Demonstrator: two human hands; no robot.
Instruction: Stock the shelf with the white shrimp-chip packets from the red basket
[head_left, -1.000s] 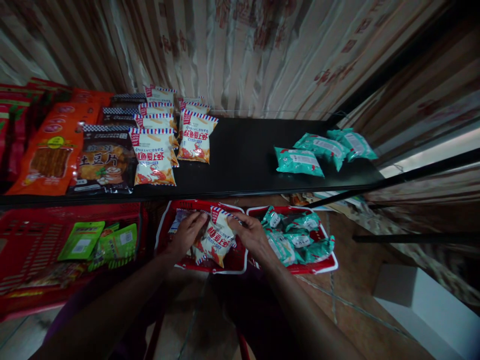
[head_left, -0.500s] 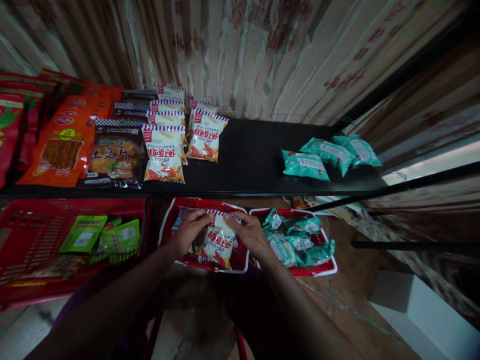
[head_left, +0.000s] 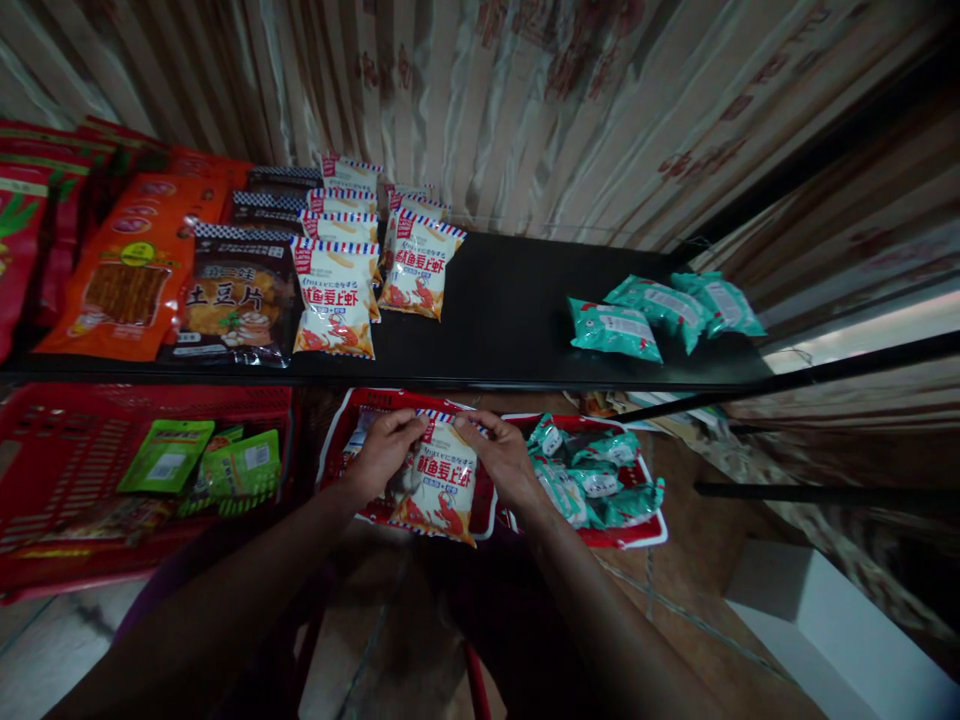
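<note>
Both hands pinch the top edge of a white snack bag with red letters (head_left: 442,485), which hangs over a red basket (head_left: 352,405) below the shelf. My left hand (head_left: 386,450) grips its top left corner and my right hand (head_left: 502,458) its top right corner. More bags of the same kind (head_left: 334,300) lie in rows on the black shelf (head_left: 502,320) above.
Teal packets (head_left: 615,330) lie at the shelf's right end, and more fill a second red basket (head_left: 592,480). Dark chip bags (head_left: 232,310) and orange packs (head_left: 124,290) sit at the left. A large red basket (head_left: 67,470) holds green packets (head_left: 240,470). A white box (head_left: 825,620) stands on the floor.
Both hands have lifted the white bag up out of the red basket; it now hangs upright and facing me. The view has shifted slightly.
</note>
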